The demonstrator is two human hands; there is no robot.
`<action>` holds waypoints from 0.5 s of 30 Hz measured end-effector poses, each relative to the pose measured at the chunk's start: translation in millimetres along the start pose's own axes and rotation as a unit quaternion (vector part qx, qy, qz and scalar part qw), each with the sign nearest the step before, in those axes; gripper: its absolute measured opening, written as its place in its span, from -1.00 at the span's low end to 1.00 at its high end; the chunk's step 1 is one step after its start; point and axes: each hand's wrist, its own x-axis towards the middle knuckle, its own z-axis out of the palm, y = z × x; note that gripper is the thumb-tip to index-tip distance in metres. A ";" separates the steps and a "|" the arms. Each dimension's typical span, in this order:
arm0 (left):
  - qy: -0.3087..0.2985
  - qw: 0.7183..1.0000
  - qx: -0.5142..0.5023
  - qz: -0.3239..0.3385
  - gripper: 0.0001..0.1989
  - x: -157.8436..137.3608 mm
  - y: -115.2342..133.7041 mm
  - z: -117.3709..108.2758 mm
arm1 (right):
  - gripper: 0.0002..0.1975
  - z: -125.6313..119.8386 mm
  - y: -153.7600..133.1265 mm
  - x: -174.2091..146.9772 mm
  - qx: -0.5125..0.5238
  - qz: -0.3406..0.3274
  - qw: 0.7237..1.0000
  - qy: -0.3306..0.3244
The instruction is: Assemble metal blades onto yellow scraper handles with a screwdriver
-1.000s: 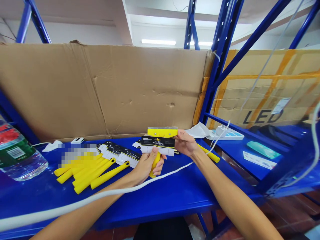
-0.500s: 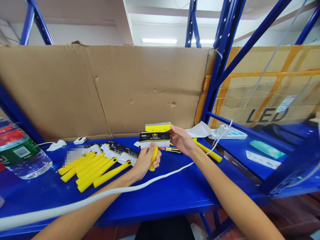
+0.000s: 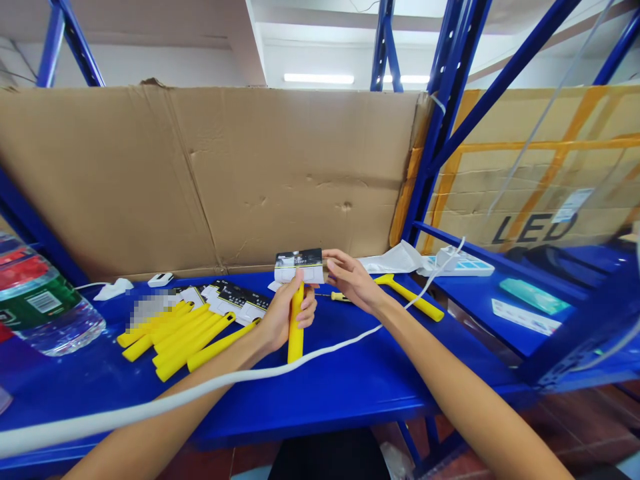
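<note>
My left hand (image 3: 283, 313) is wrapped around the yellow handle of a scraper (image 3: 296, 337), its thumb pressed on a black-and-white packaging card (image 3: 299, 268). The card covers the scraper's head, so the blade is hidden. At the card's right edge, the fingers and thumb of my right hand (image 3: 354, 280) are closed on it. Just below that hand lies a screwdriver (image 3: 339, 297), partly covered. Another yellow scraper (image 3: 417, 301) rests on the blue shelf to the right. Several yellow handles (image 3: 193, 340) lie at the left, beside more printed cards (image 3: 237, 297).
A white cable (image 3: 240, 377) crosses in front of my forearms. A large bottle (image 3: 47, 300) is at the left on the blue shelf (image 3: 340, 393). Cardboard (image 3: 280, 173) stands along the back, and a power strip (image 3: 463, 267) lies at the right behind a blue post (image 3: 433, 147).
The scraper's yellow head, which showed above the card, is now hidden behind it. The handle has swung more upright and toward me, and my right hand has moved slightly down to the card's edge.
</note>
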 end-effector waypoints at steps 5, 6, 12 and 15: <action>-0.127 0.974 -0.122 -0.141 -0.61 -9.1 7.9 -6.5 | -0.18 3.1 -6.7 -2.3 0.002 -0.053 0.996 -0.067; -0.146 0.968 -0.124 -0.162 -0.61 -11.2 6.8 -8.6 | -0.13 3.5 -7.3 -2.2 -0.016 -0.063 0.995 -0.079; -0.200 0.948 -0.097 -0.228 -0.61 -15.4 -7.2 -12.2 | -0.66 2.8 -2.8 0.2 -0.113 0.007 0.993 -0.027; -0.151 0.965 -0.087 -0.194 -0.55 -10.3 -13.1 -6.5 | -0.68 1.1 -3.7 1.5 -0.133 -0.014 0.989 0.055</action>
